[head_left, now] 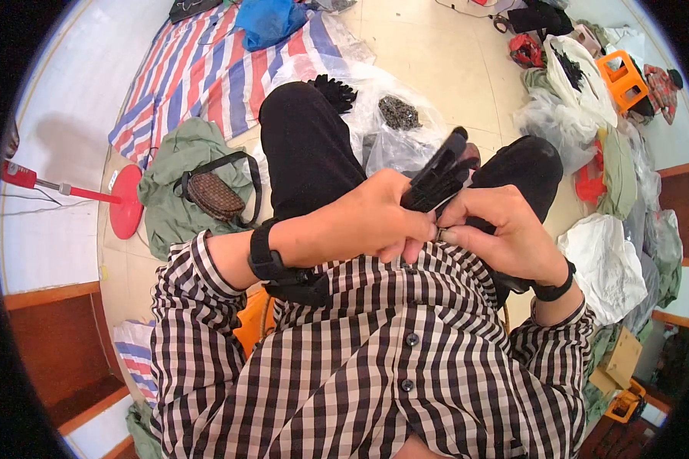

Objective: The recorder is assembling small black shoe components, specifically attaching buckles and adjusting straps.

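Observation:
My left hand (386, 218) is closed round a bundle of black strip-like pieces (440, 172), which sticks up past the thumb and forefinger above my lap. What kind of pieces they are, I cannot make out. Thumb and forefinger of my right hand (505, 229) are pinched together close against the left fingertips, at the lower end of the bundle. Whatever small thing is between them is mostly hidden. Beyond my knees a clear plastic bag (367, 80) lies spread on the floor, bearing a heap of black pieces (333, 93) and a pile of small dark shiny parts (400, 112).
A striped sheet (199, 69) with a blue bag (272, 23) covers the floor at far left. Nearer are a red round stand base (126, 201), green cloth (157, 180) and a brown pouch (214, 196). At right lie plastic bags, white sacking (605, 268) and an orange stool (624, 80).

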`<state>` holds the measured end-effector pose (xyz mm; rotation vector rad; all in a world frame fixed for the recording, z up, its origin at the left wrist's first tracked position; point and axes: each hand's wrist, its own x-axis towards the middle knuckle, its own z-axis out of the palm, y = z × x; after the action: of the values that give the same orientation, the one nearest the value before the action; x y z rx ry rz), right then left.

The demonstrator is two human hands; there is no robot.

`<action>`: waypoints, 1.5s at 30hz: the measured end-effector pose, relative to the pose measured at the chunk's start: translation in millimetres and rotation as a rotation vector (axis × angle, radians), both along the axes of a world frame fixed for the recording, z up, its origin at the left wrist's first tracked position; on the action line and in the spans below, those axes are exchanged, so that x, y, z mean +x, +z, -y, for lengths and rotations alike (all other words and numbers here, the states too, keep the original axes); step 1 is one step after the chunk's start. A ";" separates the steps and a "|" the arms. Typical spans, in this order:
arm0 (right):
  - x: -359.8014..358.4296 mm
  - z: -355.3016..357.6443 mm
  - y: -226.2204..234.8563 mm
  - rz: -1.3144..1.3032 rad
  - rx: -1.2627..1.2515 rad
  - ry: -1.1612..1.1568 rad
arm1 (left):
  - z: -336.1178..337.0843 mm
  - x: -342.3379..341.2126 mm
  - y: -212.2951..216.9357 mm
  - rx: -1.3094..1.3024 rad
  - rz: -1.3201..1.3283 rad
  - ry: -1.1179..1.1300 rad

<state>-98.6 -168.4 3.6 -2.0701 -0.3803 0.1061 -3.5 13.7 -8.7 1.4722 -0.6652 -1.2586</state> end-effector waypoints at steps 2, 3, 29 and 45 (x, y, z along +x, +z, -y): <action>0.2 0.8 -1.3 -0.021 0.007 -0.012 | 0.6 1.3 -0.5 0.061 -0.168 0.018; 0.9 1.5 -2.3 -0.040 0.014 -0.020 | 1.7 1.2 -0.2 0.061 -0.168 0.018; -10.4 6.1 -20.7 0.456 -0.139 -0.139 | 5.2 -1.7 10.0 -0.149 -0.057 0.036; -11.3 15.5 22.6 0.739 -0.116 -0.230 | 15.3 2.7 76.3 -0.212 0.166 -0.037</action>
<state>-109.9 -183.9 26.2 -2.1957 -0.5806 -0.8090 -0.8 -1.6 67.5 1.4022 -0.9117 -1.0659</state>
